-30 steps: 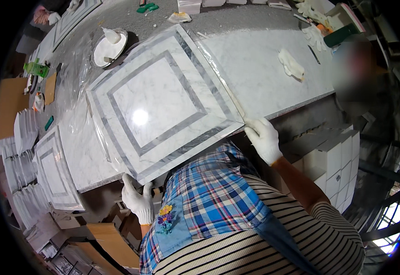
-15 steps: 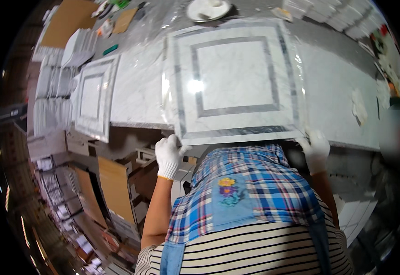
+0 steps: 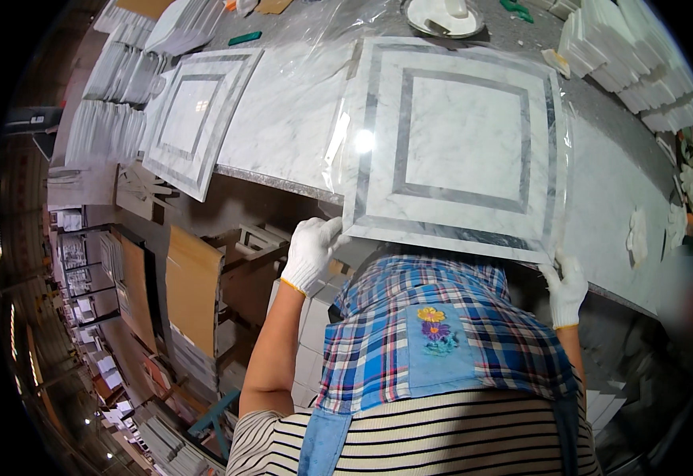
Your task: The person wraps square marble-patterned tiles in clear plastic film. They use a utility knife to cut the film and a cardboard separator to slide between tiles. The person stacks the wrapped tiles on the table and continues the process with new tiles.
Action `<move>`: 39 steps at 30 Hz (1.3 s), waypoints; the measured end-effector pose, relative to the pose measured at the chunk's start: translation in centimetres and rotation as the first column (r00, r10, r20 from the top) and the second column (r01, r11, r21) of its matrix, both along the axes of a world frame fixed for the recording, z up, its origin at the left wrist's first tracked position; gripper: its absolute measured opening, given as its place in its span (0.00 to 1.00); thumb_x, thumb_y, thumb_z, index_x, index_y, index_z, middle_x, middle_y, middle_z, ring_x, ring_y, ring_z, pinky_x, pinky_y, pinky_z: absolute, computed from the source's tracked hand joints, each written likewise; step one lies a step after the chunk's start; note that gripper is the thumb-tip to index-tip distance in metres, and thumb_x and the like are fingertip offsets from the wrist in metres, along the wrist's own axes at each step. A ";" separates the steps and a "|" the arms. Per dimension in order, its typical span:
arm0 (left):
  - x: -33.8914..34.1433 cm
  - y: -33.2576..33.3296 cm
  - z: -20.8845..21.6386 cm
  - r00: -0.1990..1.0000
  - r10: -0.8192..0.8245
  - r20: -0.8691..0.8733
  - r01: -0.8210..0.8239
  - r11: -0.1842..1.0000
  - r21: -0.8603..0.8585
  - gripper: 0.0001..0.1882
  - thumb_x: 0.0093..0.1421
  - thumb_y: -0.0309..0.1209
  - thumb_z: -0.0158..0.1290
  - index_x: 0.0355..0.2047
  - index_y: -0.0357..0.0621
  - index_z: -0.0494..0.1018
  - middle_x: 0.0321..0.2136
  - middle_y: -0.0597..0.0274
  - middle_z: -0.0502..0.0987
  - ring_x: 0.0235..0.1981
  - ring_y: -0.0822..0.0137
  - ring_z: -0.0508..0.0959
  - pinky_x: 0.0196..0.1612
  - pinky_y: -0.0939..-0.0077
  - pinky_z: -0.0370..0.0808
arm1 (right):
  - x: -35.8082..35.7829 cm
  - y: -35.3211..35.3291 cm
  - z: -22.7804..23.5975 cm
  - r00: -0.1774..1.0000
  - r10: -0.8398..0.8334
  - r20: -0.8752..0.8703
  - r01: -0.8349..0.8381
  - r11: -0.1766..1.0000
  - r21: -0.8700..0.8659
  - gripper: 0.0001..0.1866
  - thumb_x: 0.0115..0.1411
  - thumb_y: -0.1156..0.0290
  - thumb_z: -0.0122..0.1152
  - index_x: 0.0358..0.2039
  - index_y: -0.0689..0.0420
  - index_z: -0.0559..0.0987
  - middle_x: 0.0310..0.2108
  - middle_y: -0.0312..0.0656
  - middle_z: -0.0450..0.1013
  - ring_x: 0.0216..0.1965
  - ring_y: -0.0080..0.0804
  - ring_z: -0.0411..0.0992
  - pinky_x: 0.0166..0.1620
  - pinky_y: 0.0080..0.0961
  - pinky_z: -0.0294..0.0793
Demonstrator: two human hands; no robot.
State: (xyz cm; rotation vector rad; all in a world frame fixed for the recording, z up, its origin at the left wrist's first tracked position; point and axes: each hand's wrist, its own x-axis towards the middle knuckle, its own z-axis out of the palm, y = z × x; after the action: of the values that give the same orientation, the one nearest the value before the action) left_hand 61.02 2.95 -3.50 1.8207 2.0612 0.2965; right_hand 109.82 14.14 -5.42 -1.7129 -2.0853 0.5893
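In front of me lies a square white marble tile (image 3: 465, 143) with two grey inlaid square borders, its near edge jutting past the bench front. At its near left corner, my gloved left hand (image 3: 312, 254) is closed, the fingertips on the corner. My gloved right hand (image 3: 566, 289) pinches the near right corner, its lower fingers partly hidden by the tile. Clear plastic film (image 3: 337, 143) shows under and beside the tile. Farther left is a second bordered tile (image 3: 197, 119), tilted across the bench edge.
Stacks of white tiles (image 3: 108, 131) stand at the left, and more stacked white pieces (image 3: 628, 59) at the far right. A round dish (image 3: 446, 22) with a white block sits behind the tile. A green object (image 3: 245, 37) and a white glove (image 3: 637, 238) lie on the bench.
The view has turned, so the bench appears shifted right and tilted. The tile still lies between my hands. My left hand is now slightly higher along its left corner.
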 end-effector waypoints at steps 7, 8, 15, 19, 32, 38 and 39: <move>1.6 1.1 3.0 0.715 0.498 0.490 -0.335 0.860 -0.385 0.22 0.57 0.44 0.62 0.41 0.36 0.80 0.28 0.54 0.82 0.31 0.68 0.80 0.39 0.73 0.76 | 0.3 -0.1 -0.6 1.000 -0.023 -0.002 0.023 0.999 -0.026 0.24 0.50 0.70 0.73 0.49 0.62 0.80 0.34 0.43 0.76 0.33 0.34 0.75 0.39 0.27 0.75; 1.9 1.6 3.7 0.691 0.573 0.441 -0.362 0.802 -0.475 0.24 0.56 0.45 0.63 0.43 0.34 0.81 0.29 0.55 0.83 0.31 0.71 0.80 0.40 0.76 0.75 | 0.1 -0.1 -0.4 1.000 -0.025 0.008 0.025 0.999 -0.033 0.25 0.50 0.70 0.73 0.49 0.62 0.80 0.34 0.43 0.76 0.33 0.34 0.75 0.39 0.27 0.75; 3.2 2.0 -0.6 0.244 0.716 0.654 -0.442 0.683 -0.582 0.19 0.57 0.41 0.66 0.31 0.34 0.79 0.24 0.62 0.80 0.21 0.76 0.76 0.26 0.81 0.72 | -0.1 -0.2 0.1 0.994 -0.057 0.096 0.066 0.994 -0.084 0.26 0.51 0.72 0.73 0.51 0.61 0.78 0.37 0.42 0.76 0.35 0.33 0.75 0.41 0.27 0.75; 3.2 1.8 -1.6 0.182 0.708 0.682 -0.453 0.676 -0.581 0.17 0.58 0.39 0.65 0.29 0.35 0.79 0.23 0.63 0.80 0.20 0.76 0.76 0.25 0.81 0.71 | 0.0 -0.4 -0.2 0.995 -0.075 0.071 0.081 0.993 -0.083 0.26 0.50 0.73 0.74 0.51 0.61 0.78 0.37 0.42 0.76 0.36 0.31 0.75 0.42 0.25 0.75; 1.8 1.9 -1.0 0.373 0.741 0.558 -0.398 0.672 -0.625 0.29 0.62 0.55 0.57 0.25 0.36 0.77 0.17 0.67 0.73 0.19 0.77 0.69 0.23 0.76 0.67 | -1.5 -0.8 0.7 0.982 -0.175 0.067 0.182 0.974 -0.132 0.26 0.51 0.76 0.72 0.52 0.64 0.77 0.38 0.44 0.76 0.35 0.28 0.75 0.41 0.24 0.75; 1.2 1.5 0.1 0.620 0.608 0.496 -0.303 0.769 -0.563 0.29 0.55 0.54 0.62 0.37 0.35 0.81 0.26 0.54 0.82 0.29 0.66 0.81 0.36 0.70 0.76 | -2.8 -0.9 2.2 0.969 -0.210 0.131 0.231 0.958 -0.172 0.27 0.52 0.72 0.71 0.54 0.63 0.77 0.37 0.46 0.75 0.33 0.34 0.74 0.39 0.29 0.75; 1.2 1.7 0.7 0.658 0.574 0.487 -0.293 0.792 -0.536 0.26 0.55 0.47 0.65 0.42 0.34 0.81 0.29 0.58 0.83 0.30 0.71 0.79 0.37 0.75 0.75 | -2.5 -1.0 1.8 0.972 -0.189 0.141 0.208 0.968 -0.143 0.27 0.52 0.71 0.71 0.53 0.63 0.76 0.37 0.46 0.74 0.33 0.34 0.74 0.39 0.29 0.75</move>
State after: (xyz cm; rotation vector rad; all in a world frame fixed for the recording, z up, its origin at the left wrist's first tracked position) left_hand 62.22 4.68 -2.84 0.7659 1.8388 0.4802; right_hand 107.30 13.13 -3.58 -2.0694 -1.9610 0.6105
